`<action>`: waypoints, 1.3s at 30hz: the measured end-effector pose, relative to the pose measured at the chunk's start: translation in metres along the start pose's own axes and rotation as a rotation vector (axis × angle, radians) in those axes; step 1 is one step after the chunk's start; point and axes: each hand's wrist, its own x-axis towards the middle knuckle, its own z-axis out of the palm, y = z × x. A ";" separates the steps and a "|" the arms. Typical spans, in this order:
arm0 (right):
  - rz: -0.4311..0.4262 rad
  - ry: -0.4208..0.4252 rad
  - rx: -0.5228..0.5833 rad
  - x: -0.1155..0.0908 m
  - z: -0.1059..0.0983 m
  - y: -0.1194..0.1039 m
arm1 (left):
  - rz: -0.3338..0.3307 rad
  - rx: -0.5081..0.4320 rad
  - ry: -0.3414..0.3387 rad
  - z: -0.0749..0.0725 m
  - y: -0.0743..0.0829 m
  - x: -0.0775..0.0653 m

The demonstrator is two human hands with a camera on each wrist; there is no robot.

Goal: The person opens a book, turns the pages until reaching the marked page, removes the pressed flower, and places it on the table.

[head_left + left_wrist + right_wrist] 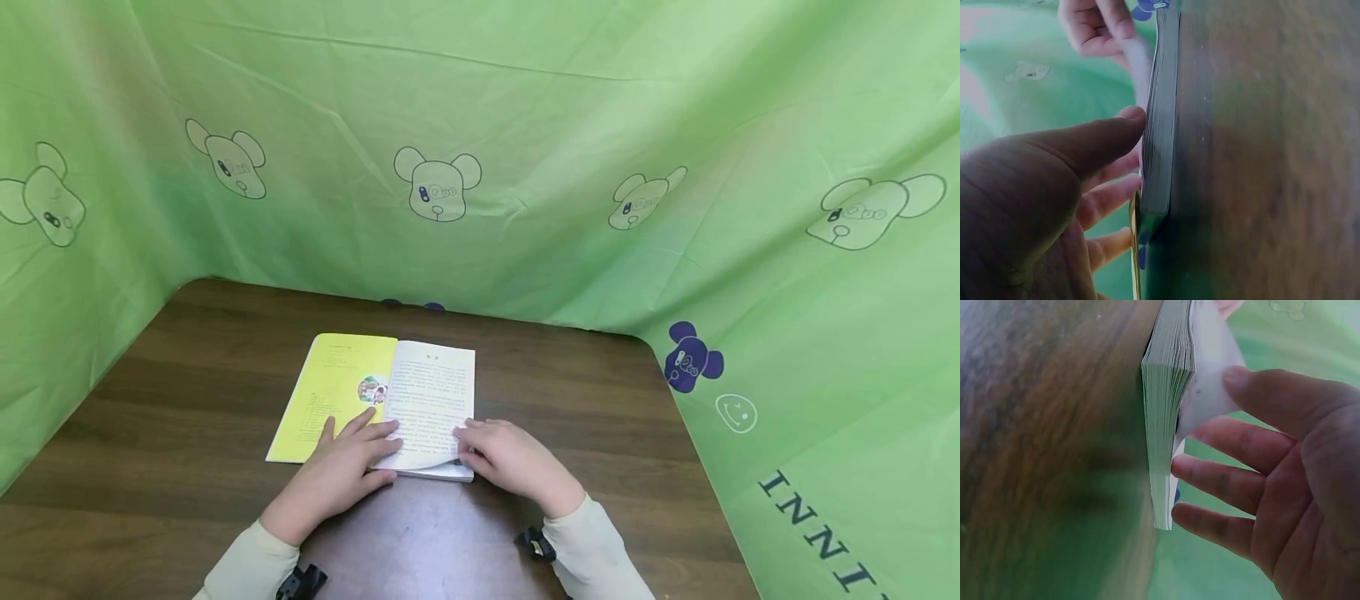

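A paperback book (431,400) lies open on the table, its yellow inside cover (348,367) to the left and a printed white page to the right. My left hand (341,467) rests with spread fingers across the inner cover and page near the spine. In the left wrist view its thumb (1110,140) touches the near edge of the page block (1163,119). At the lower right corner, my right hand (517,462) pinches a lifted page (1213,369) between thumb and index finger. Its other fingers (1216,484) are by the side edge of the book.
The dark wooden table (585,400) extends around the book. Green cloth (525,100) printed with bear heads hangs behind it and along both sides. A black wrist device (536,543) sits at the right sleeve, another black device (302,582) at the left.
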 end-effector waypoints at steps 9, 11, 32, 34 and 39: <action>0.028 0.159 -0.036 0.000 0.001 -0.001 | -0.092 -0.048 0.036 0.002 0.007 0.004; 0.020 0.200 -0.053 -0.001 0.001 -0.001 | -0.105 -0.068 0.048 0.004 0.008 0.004; 0.332 0.124 0.059 -0.001 -0.006 -0.008 | -0.119 -0.097 0.445 0.002 -0.004 0.000; 0.280 0.085 0.058 -0.002 -0.005 -0.008 | -0.090 -0.057 0.504 0.001 -0.005 0.000; 0.186 -0.034 0.070 -0.004 -0.002 -0.010 | -0.024 0.087 0.564 -0.001 -0.009 -0.001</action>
